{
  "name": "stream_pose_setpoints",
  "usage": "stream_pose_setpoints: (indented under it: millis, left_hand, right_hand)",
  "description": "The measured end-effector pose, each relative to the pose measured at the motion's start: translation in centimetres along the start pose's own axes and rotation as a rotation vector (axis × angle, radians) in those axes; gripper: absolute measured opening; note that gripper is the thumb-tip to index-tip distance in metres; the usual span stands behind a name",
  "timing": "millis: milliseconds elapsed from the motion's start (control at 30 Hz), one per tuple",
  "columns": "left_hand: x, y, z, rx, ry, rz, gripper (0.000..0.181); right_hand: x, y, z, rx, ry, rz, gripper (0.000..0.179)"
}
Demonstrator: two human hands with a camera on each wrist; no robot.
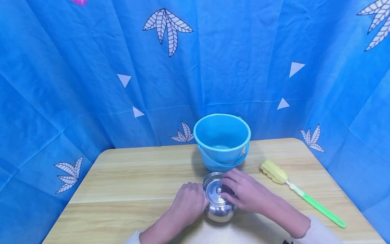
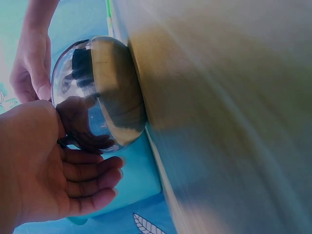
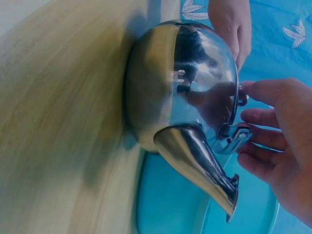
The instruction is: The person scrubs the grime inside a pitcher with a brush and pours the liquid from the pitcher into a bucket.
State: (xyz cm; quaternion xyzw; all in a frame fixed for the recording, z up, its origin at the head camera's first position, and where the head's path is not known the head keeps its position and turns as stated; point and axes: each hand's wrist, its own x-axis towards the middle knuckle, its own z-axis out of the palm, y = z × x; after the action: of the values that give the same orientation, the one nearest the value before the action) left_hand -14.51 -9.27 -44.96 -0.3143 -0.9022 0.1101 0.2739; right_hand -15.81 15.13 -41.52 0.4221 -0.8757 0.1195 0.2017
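Lid work: seems under way and unfinished. Judging by the poses, the kettle (image 1: pixel 220 213) is steadied and the knob (image 3: pixel 242 96) reached; what is left is the lid's lifting or settling, and it is impossible to tell which.
Kettle: upright on the desk (image 1: pixel 131 179), at 6 o'clock from the bucket (image 1: pixel 225 156), a hand on each side.
Lid (image 1: pixel 214 196): lies over the kettle's mouth; whether it sits fully home is unclear.
Right hand (image 1: pixel 243 189): at 2 o'clock from the kettle's middle. Its fingers are partly bent and parted, the thumb tip at the knob, the index tip just beside it, others near the metal fitting (image 3: pixel 234 140) on the rim. Whether they pinch the knob cannot be told.
Left hand (image 1: pixel 190 202): at 9 o'clock from the kettle, thumb side against it. Four fingers curl loosely around nothing visible; the thumb tip is hidden, so a grip there cannot be told.
Spout (image 3: pixel 195 163): slants to 5 o'clock in the right wrist view.
Bucket: upright at 12 o'clock from the kettle, touched by neither hand.
Brush (image 1: pixel 302 194): sponge end at 2 o'clock from the kettle, green handle running toward 4; well apart from both hands, so no scrubbing is in progress.
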Motion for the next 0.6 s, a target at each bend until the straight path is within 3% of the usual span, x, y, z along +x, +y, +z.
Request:
stream_pose_setpoints:
  millis: [400, 600]
  left_hand:
    - [0.07, -0.01, 0.11, -0.005, 0.005, 0.009, 0.036]
    - [0.01, 0.05, 0.10, -0.011, 0.013, -0.004, 0.036]
  right_hand:
    - [0.35, -0.20, 0.44, -0.001, -0.001, -0.030, 0.034]
    - [0.51, -0.47, 0.36, 0.015, -0.050, 0.010, 0.031]
